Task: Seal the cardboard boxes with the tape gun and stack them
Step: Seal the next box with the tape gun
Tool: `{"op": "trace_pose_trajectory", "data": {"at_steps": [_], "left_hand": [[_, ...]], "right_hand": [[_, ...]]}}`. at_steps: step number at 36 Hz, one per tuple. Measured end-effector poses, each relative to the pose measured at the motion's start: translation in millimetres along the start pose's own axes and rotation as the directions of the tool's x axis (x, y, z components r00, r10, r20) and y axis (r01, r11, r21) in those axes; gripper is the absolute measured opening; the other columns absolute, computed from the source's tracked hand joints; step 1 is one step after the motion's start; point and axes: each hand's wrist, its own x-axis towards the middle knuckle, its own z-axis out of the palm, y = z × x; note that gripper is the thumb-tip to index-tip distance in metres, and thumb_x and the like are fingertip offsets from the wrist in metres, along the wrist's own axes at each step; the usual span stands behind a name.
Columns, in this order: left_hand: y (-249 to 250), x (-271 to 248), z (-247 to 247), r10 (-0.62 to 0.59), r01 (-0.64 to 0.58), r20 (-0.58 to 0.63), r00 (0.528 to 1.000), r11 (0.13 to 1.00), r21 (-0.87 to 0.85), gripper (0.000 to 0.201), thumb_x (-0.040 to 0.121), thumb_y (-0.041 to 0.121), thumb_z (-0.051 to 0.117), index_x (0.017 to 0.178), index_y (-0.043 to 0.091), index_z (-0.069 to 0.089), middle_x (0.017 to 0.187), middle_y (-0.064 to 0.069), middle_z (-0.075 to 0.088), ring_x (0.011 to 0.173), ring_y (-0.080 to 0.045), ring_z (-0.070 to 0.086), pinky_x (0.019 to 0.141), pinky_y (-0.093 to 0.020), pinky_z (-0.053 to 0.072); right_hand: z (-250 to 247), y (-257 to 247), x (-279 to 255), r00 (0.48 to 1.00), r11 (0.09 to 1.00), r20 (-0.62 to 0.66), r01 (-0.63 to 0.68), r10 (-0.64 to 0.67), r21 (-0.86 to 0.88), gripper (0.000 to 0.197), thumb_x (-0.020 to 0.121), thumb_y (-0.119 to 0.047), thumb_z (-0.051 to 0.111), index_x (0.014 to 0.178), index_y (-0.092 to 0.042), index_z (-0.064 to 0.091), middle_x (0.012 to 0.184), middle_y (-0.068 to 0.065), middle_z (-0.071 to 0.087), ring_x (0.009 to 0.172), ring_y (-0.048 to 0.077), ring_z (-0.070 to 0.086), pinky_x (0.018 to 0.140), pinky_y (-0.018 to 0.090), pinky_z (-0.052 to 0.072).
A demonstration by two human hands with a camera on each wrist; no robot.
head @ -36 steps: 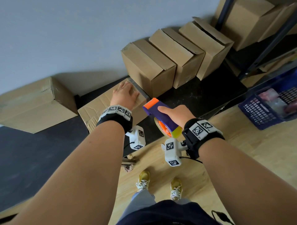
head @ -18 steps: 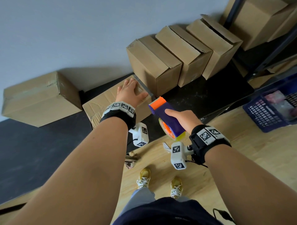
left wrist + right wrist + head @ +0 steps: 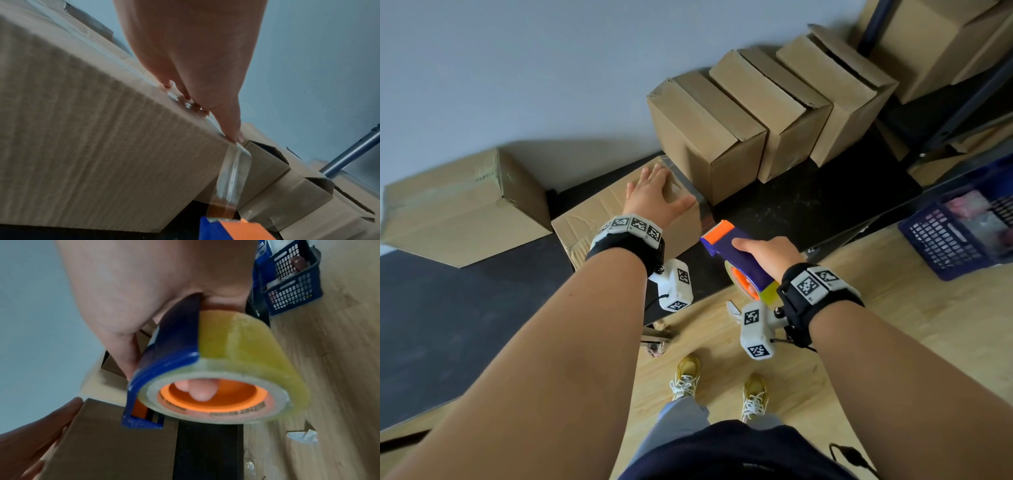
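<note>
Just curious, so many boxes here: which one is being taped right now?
The low box under the left hand. A clear tape strip runs from its corner to the tape gun; the other boxes stand untouched.

Box (image 3: 98,146): brown corrugated cardboard, its ribbed side filling the left of the view, its top edge running diagonally down to the right. Left hand (image 3: 191,53): laid flat on the box top, fingertips (image 3: 236,138) at the box's right corner, fingers straight. Tape (image 3: 232,175): clear strip, running from that corner down the box's end to the tape gun (image 3: 230,229). Tape gun: blue and orange, below the box's right corner, only its head visible. Further boxes (image 3: 287,191): to the right of the box, flaps partly raised. Metal pole (image 3: 349,155): beyond those. Wall (image 3: 308,56): pale blue, behind the box.
</note>
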Motion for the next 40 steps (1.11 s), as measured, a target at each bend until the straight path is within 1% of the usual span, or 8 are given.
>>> {"op": "trace_pose_trajectory", "data": {"at_steps": [15, 19, 24, 26, 27, 30, 35, 40], "left_hand": [[-11, 14, 16, 0.025, -0.022, -0.042, 0.999, 0.997, 0.071, 0.079, 0.089, 0.059, 0.05, 0.151, 0.018, 0.023, 0.161, 0.002, 0.012, 0.149, -0.018, 0.003, 0.12, -0.043, 0.0], [-12, 15, 18, 0.029, -0.026, -0.037, 0.999, 0.997, 0.069, 0.08, 0.089, 0.06, 0.05, 0.151, 0.019, 0.023, 0.161, 0.003, 0.012, 0.149, -0.017, 0.003, 0.12, -0.044, -0.001], [-13, 14, 18, 0.034, -0.031, -0.044, 0.998, 0.996, 0.079, 0.081, 0.087, 0.062, 0.05, 0.151, 0.019, 0.023, 0.161, 0.003, 0.012, 0.149, -0.016, 0.003, 0.12, -0.044, 0.001], [-14, 14, 18, 0.035, -0.032, -0.037, 0.999, 0.996, 0.082, 0.082, 0.087, 0.063, 0.05, 0.151, 0.02, 0.023, 0.161, 0.003, 0.012, 0.149, -0.016, 0.003, 0.12, -0.044, 0.002], [-14, 15, 17, 0.035, -0.032, -0.036, 0.999, 0.996, 0.085, 0.082, 0.087, 0.064, 0.049, 0.151, 0.02, 0.023, 0.161, 0.003, 0.012, 0.149, -0.016, 0.003, 0.12, -0.044, 0.003], [-14, 14, 17, 0.038, -0.035, -0.029, 0.999, 0.995, 0.096, 0.086, 0.086, 0.067, 0.048, 0.152, 0.019, 0.021, 0.161, 0.002, 0.01, 0.149, -0.017, 0.002, 0.12, -0.045, 0.002], [-10, 8, 19, 0.034, -0.03, -0.016, 0.999, 0.983, 0.183, 0.101, 0.079, 0.074, 0.051, 0.154, 0.018, 0.011, 0.162, 0.002, 0.003, 0.149, -0.017, -0.002, 0.12, -0.045, -0.001], [2, 5, 26, 0.009, 0.005, -0.041, 0.999, 0.948, 0.319, 0.096, 0.085, 0.069, 0.043, 0.155, 0.015, 0.004, 0.162, -0.001, 0.0, 0.149, -0.02, -0.003, 0.12, -0.049, 0.003]], "right_hand": [[19, -41, 20, 0.992, 0.989, 0.002, -0.128, 0.129, 0.076, 0.058, 0.078, -0.052, 0.074, 0.114, -0.008, 0.061, 0.105, 0.009, 0.068, 0.094, 0.026, 0.067, 0.089, 0.036, 0.055], [11, -48, 22, 0.991, 0.985, 0.059, -0.122, 0.116, 0.118, 0.051, 0.08, -0.044, 0.076, 0.113, -0.009, 0.059, 0.099, 0.009, 0.065, 0.084, 0.023, 0.064, 0.063, 0.031, 0.047], [10, -54, 26, 0.983, 0.994, 0.163, -0.094, 0.085, 0.053, 0.037, 0.092, -0.04, 0.064, 0.113, -0.01, 0.068, 0.091, 0.009, 0.07, 0.077, 0.021, 0.064, 0.069, 0.027, 0.049], [10, -47, 24, 0.982, 0.991, 0.136, -0.131, 0.13, 0.002, 0.028, 0.093, -0.038, 0.064, 0.098, -0.01, 0.068, 0.077, 0.007, 0.067, 0.065, 0.019, 0.063, 0.056, 0.024, 0.045], [10, -41, 23, 0.981, 0.987, 0.111, -0.161, 0.162, -0.016, 0.029, 0.091, -0.038, 0.067, 0.089, -0.009, 0.067, 0.072, 0.006, 0.066, 0.064, 0.02, 0.064, 0.057, 0.026, 0.047], [10, -25, 26, 0.979, 0.98, 0.054, -0.195, 0.196, -0.031, 0.035, 0.084, -0.044, 0.073, 0.079, -0.01, 0.063, 0.074, 0.008, 0.067, 0.08, 0.027, 0.069, 0.085, 0.037, 0.056], [1, -21, 34, 0.982, 0.982, -0.027, -0.188, 0.189, 0.032, 0.052, 0.083, -0.053, 0.07, 0.109, -0.009, 0.064, 0.099, 0.01, 0.068, 0.09, 0.025, 0.066, 0.081, 0.033, 0.048], [-9, -20, 36, 0.988, 0.989, -0.07, -0.129, 0.134, 0.071, 0.054, 0.084, -0.056, 0.068, 0.11, -0.008, 0.062, 0.106, 0.011, 0.067, 0.092, 0.026, 0.063, 0.082, 0.033, 0.047]]}}
